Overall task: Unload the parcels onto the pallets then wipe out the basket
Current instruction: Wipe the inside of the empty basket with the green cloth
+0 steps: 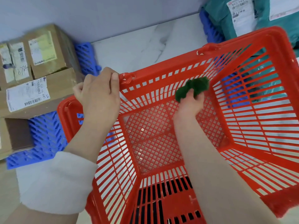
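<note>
Your red slatted plastic basket [252, 120] fills the frame's centre and right, emptied, so you're on the wiping step. Your left hand [98, 96] clamps its upper-left rim; your right hand [189, 107] pinches the crumpled green cloth [192, 87] against the far wall. Next, sweep the mesh floor.

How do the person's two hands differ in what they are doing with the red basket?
The left hand grips the basket rim from outside; the right hand reaches inside. The left holds nothing else; the right presses a green cloth against the far wall. Both are bare.
</note>
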`<state>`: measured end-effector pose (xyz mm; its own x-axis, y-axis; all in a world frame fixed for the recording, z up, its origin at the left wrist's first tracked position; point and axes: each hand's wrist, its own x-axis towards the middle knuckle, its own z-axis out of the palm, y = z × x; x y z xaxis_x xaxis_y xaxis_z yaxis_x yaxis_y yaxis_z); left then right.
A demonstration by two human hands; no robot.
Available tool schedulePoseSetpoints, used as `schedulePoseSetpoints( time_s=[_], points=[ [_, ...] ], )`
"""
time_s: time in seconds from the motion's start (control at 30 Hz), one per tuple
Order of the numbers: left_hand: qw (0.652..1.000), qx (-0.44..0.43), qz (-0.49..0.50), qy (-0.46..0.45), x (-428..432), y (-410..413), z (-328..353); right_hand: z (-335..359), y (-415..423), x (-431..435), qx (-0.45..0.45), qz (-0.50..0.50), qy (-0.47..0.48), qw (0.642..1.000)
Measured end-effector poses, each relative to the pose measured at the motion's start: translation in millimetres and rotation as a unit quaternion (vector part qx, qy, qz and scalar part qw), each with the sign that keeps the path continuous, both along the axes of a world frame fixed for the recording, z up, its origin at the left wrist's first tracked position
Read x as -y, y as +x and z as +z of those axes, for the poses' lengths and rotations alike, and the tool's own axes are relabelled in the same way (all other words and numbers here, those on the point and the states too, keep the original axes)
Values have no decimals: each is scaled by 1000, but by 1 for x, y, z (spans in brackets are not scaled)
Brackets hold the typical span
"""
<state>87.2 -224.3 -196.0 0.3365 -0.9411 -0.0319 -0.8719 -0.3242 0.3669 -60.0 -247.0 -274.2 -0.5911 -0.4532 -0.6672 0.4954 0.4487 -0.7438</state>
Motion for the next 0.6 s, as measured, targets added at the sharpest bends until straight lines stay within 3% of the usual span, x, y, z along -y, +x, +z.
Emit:
schedulePoseSetpoints(
  time_s=[0.17,0.33,0.4,0.47,0.6],
  points=[
    [1000,-5,-8,-2,-1,0,1,10,40,-4,15,5,47,999],
    [1000,-3,1,8,-1,-3,3,38,79,-48,109,180,78,974],
    [1000,-4,4,16,-2,-3,4,48,83,-55,155,207,86,962],
    [1000,0,7,19,-2,-4,4,47,72,-53,157,154,83,972],
    [1000,7,13,-3,-2,-5,1,36,39,-31,52,13,-23,998]
  ],
)
